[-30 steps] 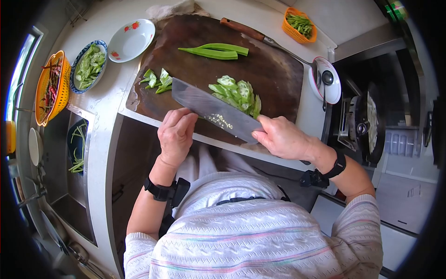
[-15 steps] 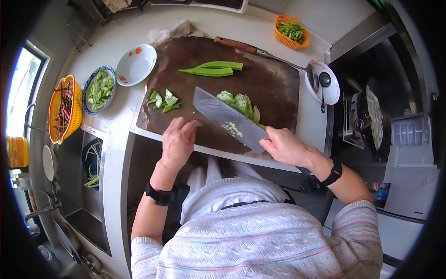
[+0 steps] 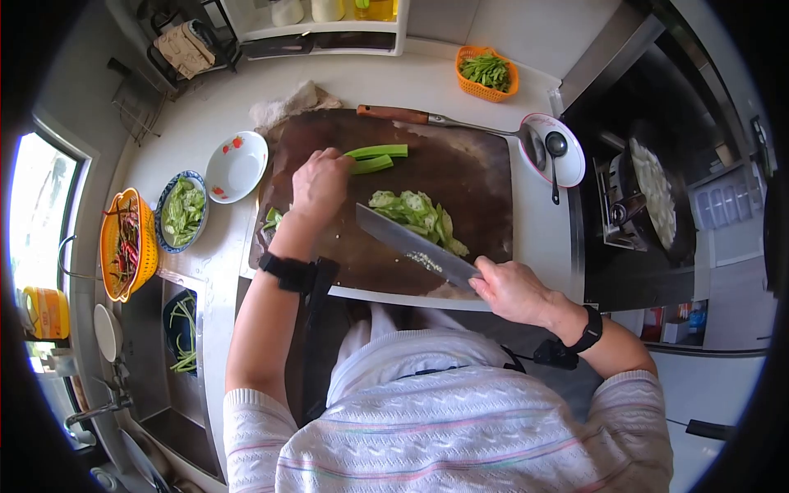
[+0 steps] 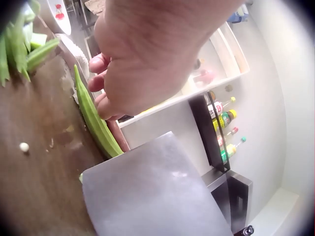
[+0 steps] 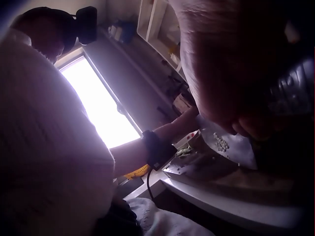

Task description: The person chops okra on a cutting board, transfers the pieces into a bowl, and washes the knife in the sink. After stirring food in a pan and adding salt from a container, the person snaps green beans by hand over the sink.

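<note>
My right hand (image 3: 514, 289) grips the handle of a cleaver (image 3: 393, 232), its broad blade tilted over the cutting board (image 3: 481, 185) with pale seeds (image 3: 425, 262) stuck to it. Sliced okra (image 3: 419, 212) lies in a pile just beyond the blade. My left hand (image 3: 320, 185) is over the far left of the board, at the left ends of two okra pods (image 3: 380, 153). In the left wrist view its loosely bent fingers (image 4: 100, 81) are right beside one pod (image 4: 92, 117), not wrapped round it. Cut okra stem ends (image 3: 273, 218) are partly hidden behind the left forearm.
A wooden-handled spatula (image 3: 394, 114) lies along the board's far edge, its head by a white bowl (image 3: 575, 168) with a black ladle (image 3: 556, 146). At left are an empty bowl (image 3: 238, 168), a bowl of sliced okra (image 3: 182, 212) and a basket of chillies (image 3: 129, 246). A wok (image 3: 656, 193) is right.
My left hand has moved from the board's near edge away to the okra pods at the far left. The cleaver stays in the right hand, near the sliced pile. The head view has tilted up.
</note>
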Demonstrator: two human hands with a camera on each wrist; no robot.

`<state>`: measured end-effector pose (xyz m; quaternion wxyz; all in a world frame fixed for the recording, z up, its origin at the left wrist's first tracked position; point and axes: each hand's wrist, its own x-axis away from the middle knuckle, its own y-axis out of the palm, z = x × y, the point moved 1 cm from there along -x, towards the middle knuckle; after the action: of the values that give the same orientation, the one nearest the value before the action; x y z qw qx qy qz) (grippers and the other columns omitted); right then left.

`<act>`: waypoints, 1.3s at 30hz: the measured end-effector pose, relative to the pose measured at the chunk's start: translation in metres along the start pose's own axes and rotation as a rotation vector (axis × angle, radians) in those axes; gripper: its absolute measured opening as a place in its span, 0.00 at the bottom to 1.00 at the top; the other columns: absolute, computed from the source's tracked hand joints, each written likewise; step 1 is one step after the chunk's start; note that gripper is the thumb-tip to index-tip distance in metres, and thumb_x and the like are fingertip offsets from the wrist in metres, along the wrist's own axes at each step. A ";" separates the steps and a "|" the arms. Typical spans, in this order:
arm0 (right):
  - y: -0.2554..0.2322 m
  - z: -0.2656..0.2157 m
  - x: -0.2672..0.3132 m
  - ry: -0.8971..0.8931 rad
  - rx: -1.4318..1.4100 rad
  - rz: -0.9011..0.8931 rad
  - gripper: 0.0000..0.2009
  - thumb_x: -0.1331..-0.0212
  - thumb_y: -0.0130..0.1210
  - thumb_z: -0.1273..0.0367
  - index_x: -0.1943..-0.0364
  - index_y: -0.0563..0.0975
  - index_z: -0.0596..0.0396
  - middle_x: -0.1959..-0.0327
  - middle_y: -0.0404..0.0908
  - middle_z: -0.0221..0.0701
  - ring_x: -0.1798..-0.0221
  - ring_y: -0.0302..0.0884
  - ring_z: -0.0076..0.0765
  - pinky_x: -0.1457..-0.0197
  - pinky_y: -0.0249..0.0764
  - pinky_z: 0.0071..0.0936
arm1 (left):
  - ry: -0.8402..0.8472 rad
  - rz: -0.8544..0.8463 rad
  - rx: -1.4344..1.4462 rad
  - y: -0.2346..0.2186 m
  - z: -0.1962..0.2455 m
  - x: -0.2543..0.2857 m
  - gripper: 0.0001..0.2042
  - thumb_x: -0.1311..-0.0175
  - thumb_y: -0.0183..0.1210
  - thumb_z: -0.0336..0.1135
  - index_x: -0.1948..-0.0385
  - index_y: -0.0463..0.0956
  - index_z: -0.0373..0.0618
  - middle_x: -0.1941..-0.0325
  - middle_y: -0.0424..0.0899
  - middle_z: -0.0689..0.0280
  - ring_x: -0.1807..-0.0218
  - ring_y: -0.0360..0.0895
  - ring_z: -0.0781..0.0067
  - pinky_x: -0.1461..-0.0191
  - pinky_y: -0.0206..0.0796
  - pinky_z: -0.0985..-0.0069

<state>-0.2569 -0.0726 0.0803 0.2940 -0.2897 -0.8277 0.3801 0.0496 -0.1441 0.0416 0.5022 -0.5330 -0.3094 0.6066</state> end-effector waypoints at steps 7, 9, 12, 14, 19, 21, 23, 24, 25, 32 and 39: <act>0.002 0.000 0.001 0.022 0.001 -0.006 0.10 0.40 0.47 0.67 0.70 0.65 0.61 0.81 0.74 0.48 0.74 0.74 0.58 0.71 0.68 0.49 | -0.241 -0.307 -0.015 -0.005 0.007 -0.012 0.12 0.56 0.64 0.35 0.66 0.80 0.48 0.59 0.79 0.62 0.55 0.76 0.59 0.52 0.68 0.65; 0.003 0.002 0.000 0.019 -0.006 -0.003 0.10 0.40 0.47 0.67 0.70 0.65 0.62 0.81 0.74 0.49 0.74 0.74 0.59 0.71 0.68 0.49 | -0.262 -0.283 0.006 -0.004 0.005 -0.007 0.12 0.56 0.64 0.35 0.68 0.79 0.48 0.61 0.79 0.62 0.57 0.77 0.59 0.54 0.69 0.65; 0.004 0.005 -0.003 0.010 -0.028 0.001 0.10 0.41 0.48 0.68 0.70 0.65 0.62 0.81 0.74 0.50 0.73 0.74 0.60 0.70 0.68 0.50 | -0.349 -0.163 0.105 -0.018 -0.005 0.007 0.11 0.57 0.64 0.34 0.69 0.78 0.48 0.64 0.80 0.61 0.60 0.78 0.59 0.57 0.69 0.65; 0.005 0.009 -0.003 0.015 -0.049 -0.006 0.10 0.41 0.49 0.68 0.70 0.65 0.62 0.80 0.74 0.50 0.73 0.74 0.60 0.70 0.68 0.50 | -0.389 0.026 0.250 -0.038 -0.007 0.026 0.12 0.58 0.64 0.30 0.69 0.75 0.47 0.67 0.80 0.60 0.63 0.77 0.57 0.60 0.68 0.64; 0.001 0.013 -0.006 0.025 -0.135 -0.010 0.11 0.41 0.50 0.68 0.72 0.66 0.62 0.80 0.74 0.50 0.73 0.74 0.59 0.72 0.68 0.45 | -0.212 0.009 0.179 -0.040 0.017 0.100 0.11 0.56 0.63 0.28 0.70 0.73 0.47 0.70 0.78 0.64 0.68 0.78 0.60 0.63 0.69 0.68; -0.001 0.011 -0.007 0.024 -0.139 -0.025 0.11 0.40 0.50 0.68 0.72 0.65 0.62 0.80 0.75 0.47 0.74 0.75 0.56 0.73 0.68 0.42 | -0.179 -0.057 0.157 -0.034 0.033 0.112 0.11 0.56 0.62 0.25 0.69 0.74 0.48 0.68 0.76 0.64 0.66 0.77 0.58 0.62 0.69 0.68; -0.001 0.010 -0.007 0.001 -0.115 -0.022 0.11 0.40 0.50 0.68 0.73 0.65 0.62 0.81 0.74 0.47 0.74 0.74 0.57 0.73 0.67 0.43 | -0.112 -0.047 0.168 -0.028 0.042 0.118 0.12 0.53 0.61 0.25 0.64 0.76 0.48 0.67 0.76 0.63 0.66 0.76 0.58 0.62 0.69 0.67; -0.002 0.008 -0.006 -0.023 -0.093 -0.007 0.11 0.40 0.50 0.68 0.73 0.65 0.61 0.82 0.74 0.47 0.75 0.74 0.57 0.74 0.67 0.43 | -0.113 -0.050 0.177 -0.026 0.044 0.120 0.12 0.53 0.61 0.25 0.64 0.76 0.48 0.67 0.76 0.63 0.66 0.76 0.58 0.62 0.69 0.67; -0.003 0.005 -0.005 -0.017 -0.089 -0.007 0.11 0.40 0.50 0.68 0.73 0.65 0.61 0.82 0.74 0.47 0.75 0.74 0.57 0.74 0.67 0.43 | -0.120 -0.015 0.207 -0.026 0.045 0.122 0.11 0.52 0.61 0.27 0.65 0.78 0.49 0.68 0.76 0.64 0.66 0.76 0.59 0.63 0.69 0.68; -0.025 -0.025 0.005 0.022 0.021 -0.077 0.10 0.39 0.47 0.68 0.70 0.64 0.61 0.82 0.73 0.47 0.74 0.73 0.59 0.72 0.66 0.47 | -0.150 0.128 0.289 -0.018 0.043 0.125 0.05 0.51 0.63 0.29 0.72 0.81 0.48 0.71 0.76 0.66 0.71 0.76 0.64 0.68 0.68 0.71; -0.019 -0.030 0.005 0.070 0.039 -0.113 0.10 0.39 0.47 0.67 0.70 0.65 0.61 0.81 0.73 0.47 0.73 0.73 0.59 0.71 0.67 0.48 | -0.148 0.137 0.305 -0.014 0.041 0.127 0.05 0.53 0.63 0.31 0.74 0.80 0.53 0.72 0.73 0.68 0.69 0.75 0.66 0.69 0.68 0.71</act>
<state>-0.2442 -0.0655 0.1132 0.3496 -0.2497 -0.8243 0.3687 0.0238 -0.0142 0.0219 0.5105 -0.4244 -0.2131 0.7168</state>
